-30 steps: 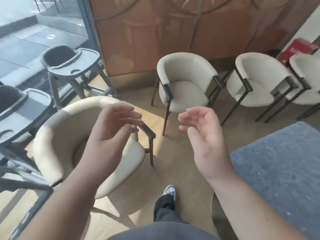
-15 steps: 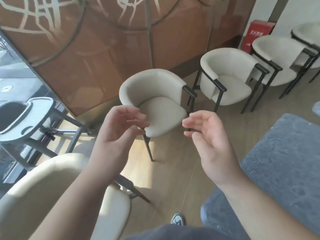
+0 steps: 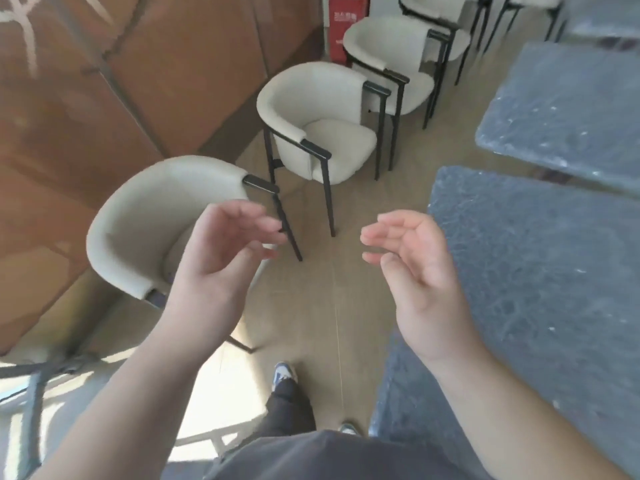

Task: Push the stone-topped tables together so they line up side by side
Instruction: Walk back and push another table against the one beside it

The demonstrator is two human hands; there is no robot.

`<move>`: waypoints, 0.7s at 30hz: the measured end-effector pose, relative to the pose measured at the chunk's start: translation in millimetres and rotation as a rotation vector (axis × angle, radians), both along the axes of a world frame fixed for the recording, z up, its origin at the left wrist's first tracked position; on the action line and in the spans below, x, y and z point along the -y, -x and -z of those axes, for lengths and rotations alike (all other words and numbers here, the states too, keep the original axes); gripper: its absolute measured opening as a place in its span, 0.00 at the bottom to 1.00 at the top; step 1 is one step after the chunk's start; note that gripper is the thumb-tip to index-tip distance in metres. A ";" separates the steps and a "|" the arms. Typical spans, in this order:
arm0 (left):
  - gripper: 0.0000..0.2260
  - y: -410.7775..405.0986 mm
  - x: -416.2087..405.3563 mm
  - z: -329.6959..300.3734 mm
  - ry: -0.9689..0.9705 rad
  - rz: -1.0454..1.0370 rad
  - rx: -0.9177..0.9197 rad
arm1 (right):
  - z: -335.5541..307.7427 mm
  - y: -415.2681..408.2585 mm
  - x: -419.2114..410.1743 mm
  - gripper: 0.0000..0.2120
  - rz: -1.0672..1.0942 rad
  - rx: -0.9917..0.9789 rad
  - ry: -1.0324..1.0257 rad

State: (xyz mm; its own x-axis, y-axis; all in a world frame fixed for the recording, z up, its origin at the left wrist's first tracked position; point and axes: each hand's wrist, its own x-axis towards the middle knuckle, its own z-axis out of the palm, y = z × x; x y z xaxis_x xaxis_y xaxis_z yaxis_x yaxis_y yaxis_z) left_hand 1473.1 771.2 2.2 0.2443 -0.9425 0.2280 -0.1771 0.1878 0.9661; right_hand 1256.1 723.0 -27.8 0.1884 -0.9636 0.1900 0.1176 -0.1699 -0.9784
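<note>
Two grey stone-topped tables stand on the right. The near table (image 3: pixel 540 258) fills the right side beside me. The far table (image 3: pixel 568 109) sits behind it, with a dark gap between their edges. My left hand (image 3: pixel 221 261) is raised in front of me with loosely curled fingers, holding nothing, above a cream chair. My right hand (image 3: pixel 415 268) is raised too, fingers relaxed and empty, just left of the near table's left edge and not touching it.
Cream armchairs with black frames line the brown wall: one (image 3: pixel 156 223) under my left hand, another (image 3: pixel 318 123) ahead, more (image 3: pixel 391 53) behind. A red box (image 3: pixel 346 22) stands by the wall. My shoe (image 3: pixel 284 374) is on the wooden floor between chairs and tables.
The view has swung to the right; the high chairs have left the frame and the two stone tables have come in. Both hands stay raised and empty, slightly further apart.
</note>
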 end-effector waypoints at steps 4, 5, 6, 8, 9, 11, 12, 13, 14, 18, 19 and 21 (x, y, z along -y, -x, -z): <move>0.14 1.3 56.9 18.7 -0.051 0.211 -0.006 | 5.3 8.1 16.2 0.18 0.189 -0.055 -0.034; 0.14 -0.6 70.4 24.1 -0.058 0.259 -0.019 | 7.2 7.5 20.3 0.18 0.237 -0.069 -0.042; 0.14 -3.3 83.7 29.5 -0.063 0.304 -0.034 | 9.3 5.0 25.0 0.19 0.283 -0.087 -0.047; 0.15 -12.8 109.6 38.1 -0.085 0.387 -0.065 | 11.9 -7.8 36.1 0.19 0.365 -0.110 -0.071; 0.15 -19.9 122.4 40.7 -0.095 0.419 -0.080 | 12.1 -17.8 42.9 0.19 0.401 -0.113 -0.083; 0.15 -40.0 148.2 44.5 -0.097 0.455 -0.113 | 11.1 -42.8 58.7 0.19 0.449 -0.118 -0.096; 0.15 -52.4 160.8 45.2 -0.093 0.464 -0.123 | 9.5 -56.7 67.7 0.19 0.459 -0.126 -0.100; 0.15 -65.2 172.7 45.2 -0.090 0.471 -0.128 | 7.1 -70.4 77.1 0.18 0.464 -0.138 -0.101; 0.15 -78.3 183.7 44.3 -0.089 0.477 -0.132 | 3.9 -84.3 86.1 0.18 0.468 -0.151 -0.099; 0.15 -125.2 219.0 35.9 -0.068 0.482 -0.165 | -9.4 -132.0 114.7 0.19 0.479 -0.166 -0.077; 0.15 -133.6 226.1 33.7 -0.059 0.487 -0.170 | -11.4 -141.2 119.4 0.19 0.477 -0.176 -0.075; 0.14 -145.5 238.9 30.7 -0.045 0.502 -0.182 | -12.5 -156.0 127.1 0.19 0.472 -0.194 -0.074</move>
State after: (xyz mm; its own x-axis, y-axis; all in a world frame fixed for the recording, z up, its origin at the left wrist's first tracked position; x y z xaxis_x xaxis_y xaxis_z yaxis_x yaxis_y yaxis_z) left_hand 1618.5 532.3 -28.5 -0.2071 -0.9615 0.1808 0.0953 0.1641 0.9818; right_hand 1412.1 595.9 -15.3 -0.2449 -0.9618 0.1227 -0.1404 -0.0900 -0.9860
